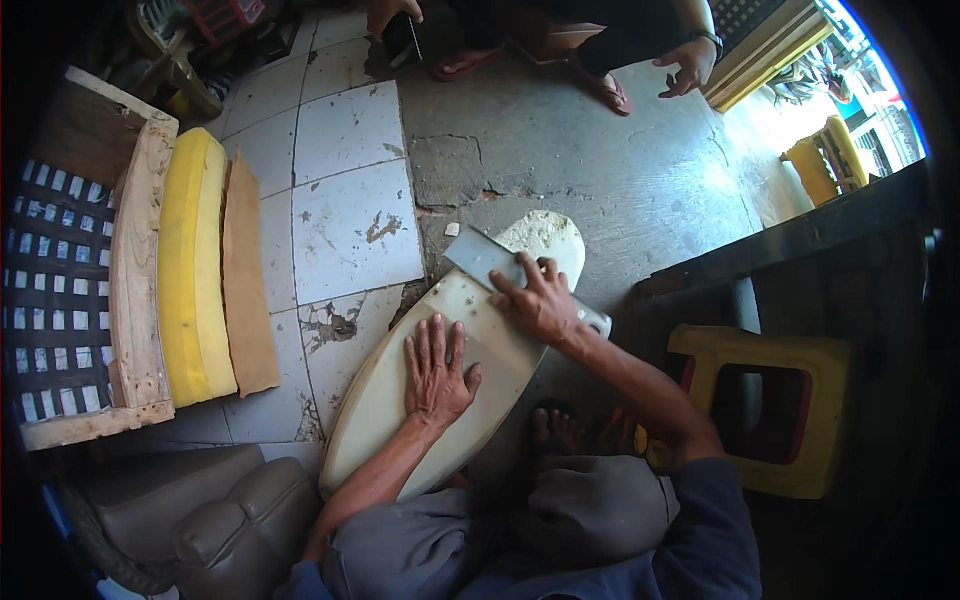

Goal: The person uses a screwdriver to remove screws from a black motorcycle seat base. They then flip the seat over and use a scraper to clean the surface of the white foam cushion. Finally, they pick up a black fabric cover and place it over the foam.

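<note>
A long cream foam pad (500, 370), shaped like a motorcycle seat, lies slantwise before my knees with its narrow end pointing away. My left hand (436, 375) rests flat on its top, fingers stretched out. My right hand (543, 303) is closed round a wide, flat grey blade (482, 258) that lies across the pad toward its far end. A pale handle-like end with a hole (597, 320) shows beside my right wrist; whether it belongs to the blade I cannot tell. Rough, crumbly foam (541, 231) covers the pad's far tip.
At left, a wooden frame with black webbing (143, 270) stands beside a yellow foam slab (190, 270) and a brown board (248, 285). Brown cushions (215, 510) are at lower left, a yellow stool (770, 400) at right. Ahead, another person's hand (688, 65) hangs above sandalled feet.
</note>
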Tool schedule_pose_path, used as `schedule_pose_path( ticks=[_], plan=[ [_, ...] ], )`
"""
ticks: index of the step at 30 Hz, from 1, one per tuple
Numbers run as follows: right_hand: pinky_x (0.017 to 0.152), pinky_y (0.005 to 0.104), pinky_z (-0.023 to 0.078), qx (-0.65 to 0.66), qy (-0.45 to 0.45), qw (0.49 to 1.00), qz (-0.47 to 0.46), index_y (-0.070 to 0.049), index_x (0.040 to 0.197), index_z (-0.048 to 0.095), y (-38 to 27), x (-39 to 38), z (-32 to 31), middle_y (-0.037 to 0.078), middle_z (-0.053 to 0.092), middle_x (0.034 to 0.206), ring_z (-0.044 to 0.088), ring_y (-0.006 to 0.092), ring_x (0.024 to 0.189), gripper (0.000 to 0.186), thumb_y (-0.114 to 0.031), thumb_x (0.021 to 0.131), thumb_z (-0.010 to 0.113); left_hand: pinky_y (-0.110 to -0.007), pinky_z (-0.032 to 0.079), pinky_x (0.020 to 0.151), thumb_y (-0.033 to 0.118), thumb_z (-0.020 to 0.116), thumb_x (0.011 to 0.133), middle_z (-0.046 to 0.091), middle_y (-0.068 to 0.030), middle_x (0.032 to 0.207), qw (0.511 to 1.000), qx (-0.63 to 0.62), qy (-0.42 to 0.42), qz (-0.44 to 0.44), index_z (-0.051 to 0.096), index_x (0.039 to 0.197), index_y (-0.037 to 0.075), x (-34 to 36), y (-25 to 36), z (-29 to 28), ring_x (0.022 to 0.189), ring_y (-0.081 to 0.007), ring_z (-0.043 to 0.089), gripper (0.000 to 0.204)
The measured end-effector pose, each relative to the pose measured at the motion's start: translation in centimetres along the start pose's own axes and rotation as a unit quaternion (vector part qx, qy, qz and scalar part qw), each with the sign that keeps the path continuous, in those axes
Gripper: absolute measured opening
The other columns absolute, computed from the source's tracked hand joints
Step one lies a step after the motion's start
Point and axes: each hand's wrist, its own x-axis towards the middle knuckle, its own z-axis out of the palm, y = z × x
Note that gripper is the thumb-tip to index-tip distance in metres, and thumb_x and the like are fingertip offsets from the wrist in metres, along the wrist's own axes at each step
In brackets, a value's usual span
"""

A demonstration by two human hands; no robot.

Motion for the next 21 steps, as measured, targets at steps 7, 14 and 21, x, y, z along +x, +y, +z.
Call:
schedule_pose_path(
  ticks=[7,14,21],
  plan=[
    [0.085,0.0598,0.052,-0.013,0.002,0.999,0.046,-0.029,0.137,0.069,-1.4,-1.5,0.0,0.023,0.047,0.149,0.049,0.0471,0.123,0.040,-0.045,0.101,0.059,-0.065,0.012,0.126,0.053,0.047,0.102,0.014,-0.0253,0.172,1.000,-0.003,0.007,0.000,0.018,0.168,0.011,0.1,0.4,0.2,0.158,-0.0477,0.015,0.083],
    [0.084,0.0613,0.053,-0.007,0.031,0.975,0.221,-0.030,0.137,0.068,4.2,-0.1,-0.7,0.023,0.054,0.142,0.052,0.0468,0.118,0.041,-0.048,0.101,0.060,-0.066,0.013,0.126,0.051,0.048,0.103,0.015,-0.0258,0.172,1.000,-0.007,0.004,0.002,0.019,0.168,0.011,-0.6,1.5,0.2,0.157,-0.0482,0.016,0.082],
    [0.086,0.0593,0.050,-0.010,0.100,0.980,0.169,-0.024,0.131,0.073,2.8,-0.2,-1.6,0.022,0.051,0.143,0.050,0.0463,0.118,0.039,-0.043,0.098,0.066,-0.064,0.012,0.126,0.050,0.049,0.103,0.016,-0.0254,0.172,1.000,-0.007,0.019,0.003,0.022,0.167,0.011,0.1,0.8,-0.7,0.157,-0.0479,0.017,0.080]
  ],
)
